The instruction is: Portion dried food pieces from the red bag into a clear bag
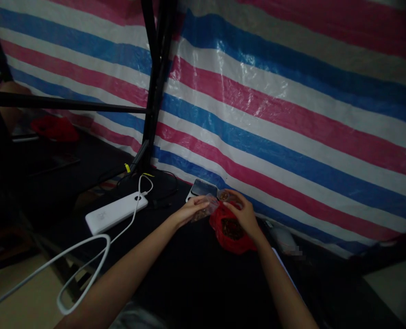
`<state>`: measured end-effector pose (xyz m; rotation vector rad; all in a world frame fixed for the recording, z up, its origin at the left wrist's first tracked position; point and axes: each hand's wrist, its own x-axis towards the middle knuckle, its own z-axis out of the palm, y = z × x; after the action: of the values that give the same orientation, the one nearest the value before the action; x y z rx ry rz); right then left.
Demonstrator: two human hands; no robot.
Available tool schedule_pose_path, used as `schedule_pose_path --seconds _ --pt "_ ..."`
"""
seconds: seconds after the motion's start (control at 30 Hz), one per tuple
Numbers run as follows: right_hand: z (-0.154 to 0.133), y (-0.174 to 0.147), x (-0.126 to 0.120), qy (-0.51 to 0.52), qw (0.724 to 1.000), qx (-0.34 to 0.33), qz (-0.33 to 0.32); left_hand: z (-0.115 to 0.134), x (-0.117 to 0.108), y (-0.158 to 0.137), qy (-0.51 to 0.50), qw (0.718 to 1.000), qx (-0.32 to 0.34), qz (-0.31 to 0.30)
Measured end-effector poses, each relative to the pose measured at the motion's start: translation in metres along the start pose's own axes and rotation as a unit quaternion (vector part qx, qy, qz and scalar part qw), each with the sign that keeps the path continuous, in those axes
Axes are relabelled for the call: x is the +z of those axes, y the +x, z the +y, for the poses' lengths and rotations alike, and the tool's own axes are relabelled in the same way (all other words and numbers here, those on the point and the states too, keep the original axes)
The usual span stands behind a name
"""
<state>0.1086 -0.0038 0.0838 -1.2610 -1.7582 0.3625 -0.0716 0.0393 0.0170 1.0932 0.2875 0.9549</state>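
Observation:
My left hand (193, 208) pinches a small clear plastic bag (205, 209) with some brownish contents low inside it. In my right hand (241, 208) is a small clear round cup (224, 195) holding brownish bits, its rim close beside the bag's mouth. Whether cup and bag touch I cannot tell. Below both hands a red plastic bag (223, 233) lies opened out on the black surface. Inside it is a pile of small brown pieces (233, 227), too dim to name. Part of the red bag is hidden behind my right wrist.
A phone-like device (203, 188) lies just behind my hands. At left a white power bank (115, 214) has a looping white cable (134, 214) plugged in. A black metal post (153, 91) and a striped plastic sheet (275, 114) bound the back. Another person's arm (13, 107) shows far left.

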Motion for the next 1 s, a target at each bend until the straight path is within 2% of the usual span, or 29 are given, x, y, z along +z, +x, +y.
schedule_pose_path --seconds 0.1,0.2,0.3,0.4,0.5,0.83,0.9,1.0 --pt "-0.007 0.007 -0.003 -0.067 0.997 -0.032 -0.031 -0.007 -0.007 0.004 -0.012 1.0 -0.004 -0.012" --pt "-0.018 0.013 -0.006 -0.149 0.981 -0.083 -0.089 -0.014 -0.012 0.006 -0.007 0.999 -0.021 -0.033" --pt "-0.029 0.016 -0.007 -0.253 0.946 -0.131 -0.152 -0.019 -0.015 0.007 0.01 0.998 -0.04 -0.044" --pt "-0.035 0.018 -0.006 -0.345 0.905 -0.167 -0.184 -0.021 -0.015 0.008 0.015 0.998 -0.046 -0.048" --pt "-0.034 0.018 -0.006 -0.389 0.881 -0.19 -0.193 -0.021 -0.014 0.008 0.009 0.998 -0.039 -0.043" --pt "-0.039 0.012 -0.006 -0.464 0.823 -0.251 -0.212 -0.02 -0.014 0.009 -0.003 0.998 -0.033 -0.045" --pt "-0.039 0.009 -0.009 -0.473 0.82 -0.251 -0.2 -0.02 -0.014 0.008 0.002 0.998 -0.034 -0.046" --pt "-0.036 0.001 -0.017 -0.481 0.837 -0.222 -0.14 -0.021 -0.016 0.009 0.007 0.998 -0.035 -0.051"
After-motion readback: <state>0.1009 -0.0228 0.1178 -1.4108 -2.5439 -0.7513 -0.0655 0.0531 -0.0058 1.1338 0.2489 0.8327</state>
